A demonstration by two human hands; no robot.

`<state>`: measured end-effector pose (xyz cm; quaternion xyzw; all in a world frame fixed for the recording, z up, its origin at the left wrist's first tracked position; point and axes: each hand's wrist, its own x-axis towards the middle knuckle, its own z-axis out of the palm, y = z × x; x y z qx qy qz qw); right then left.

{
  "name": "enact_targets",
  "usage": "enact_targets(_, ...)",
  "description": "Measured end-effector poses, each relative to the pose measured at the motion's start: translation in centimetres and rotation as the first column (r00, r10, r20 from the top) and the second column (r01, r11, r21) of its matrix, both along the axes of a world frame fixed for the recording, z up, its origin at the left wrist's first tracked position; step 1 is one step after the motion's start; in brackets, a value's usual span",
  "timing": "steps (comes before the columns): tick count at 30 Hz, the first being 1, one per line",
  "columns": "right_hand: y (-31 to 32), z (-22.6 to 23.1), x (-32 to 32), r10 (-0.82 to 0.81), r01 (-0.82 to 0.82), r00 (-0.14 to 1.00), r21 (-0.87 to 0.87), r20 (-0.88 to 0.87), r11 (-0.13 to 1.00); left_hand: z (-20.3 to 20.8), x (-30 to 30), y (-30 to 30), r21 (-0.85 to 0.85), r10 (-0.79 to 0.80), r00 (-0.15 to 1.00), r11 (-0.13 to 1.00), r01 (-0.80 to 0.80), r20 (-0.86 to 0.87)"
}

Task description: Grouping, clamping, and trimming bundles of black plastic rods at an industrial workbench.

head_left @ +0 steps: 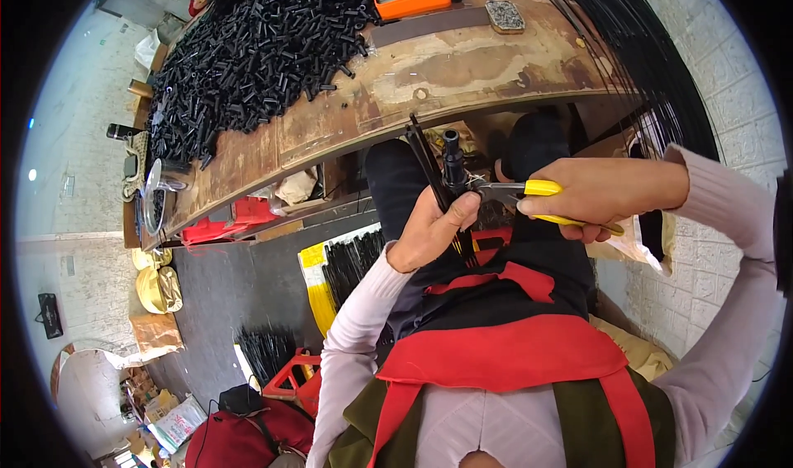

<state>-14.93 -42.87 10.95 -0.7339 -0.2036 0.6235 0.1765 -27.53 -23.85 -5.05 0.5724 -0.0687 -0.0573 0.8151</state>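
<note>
One black fitting (453, 161): seemingly unfinished, pinched with black rods (424, 152) in left hand's (438, 227) fingers, above lap (391, 183).
Yellow-handled pliers (543, 188): gripped in right hand's (601, 194) fingers, just beside fitting.
Black heap (277, 51) on surface (421, 70): apparently left, unclear if any done.

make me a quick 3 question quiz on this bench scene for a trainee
1. Which hand holds the pliers?
2. True or false: the orange box sits on the bench.
3. The heap of small parts is mostly: a) white b) black c) green

Key: 1. The right hand. 2. True. 3. b.
</note>
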Motion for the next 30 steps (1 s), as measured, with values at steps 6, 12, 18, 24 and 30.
enact_targets(6, 1.0, 0.0, 0.0, 0.115, -0.107, 0.978, -0.057, 0.173, 0.993, 0.3, 0.3, -0.3, 0.009, 0.046, 0.999, 0.999, -0.045, -0.011)
enact_targets(12, 0.6, -2.2, 0.2, 0.067, -0.077, 0.991, 0.087, 0.113, 0.993, -0.1, 0.6, 0.1, 0.003, 0.058, 0.998, 0.998, -0.058, -0.022)
enact_targets(18, -1.3, -8.3, -0.7, -0.086, -0.172, 0.918, 0.585, 0.386, 0.793, 0.2, 1.3, -0.6, -0.081, 0.199, 0.979, 0.976, -0.202, -0.047)
enact_targets(24, -2.0, -8.7, -0.7, -0.121, -0.515, 0.375, 0.315, 0.919, 0.797, -0.2, 1.3, -1.2, -0.162, 0.253, 0.966, 0.952, -0.259, -0.055)
enact_targets(30, -2.3, -8.9, -0.9, -0.146, -0.546, 0.317, 0.306, 0.937, 0.780, 0.0, 1.3, -1.4, -0.072, 0.200, 0.976, 0.976, -0.206, -0.081)
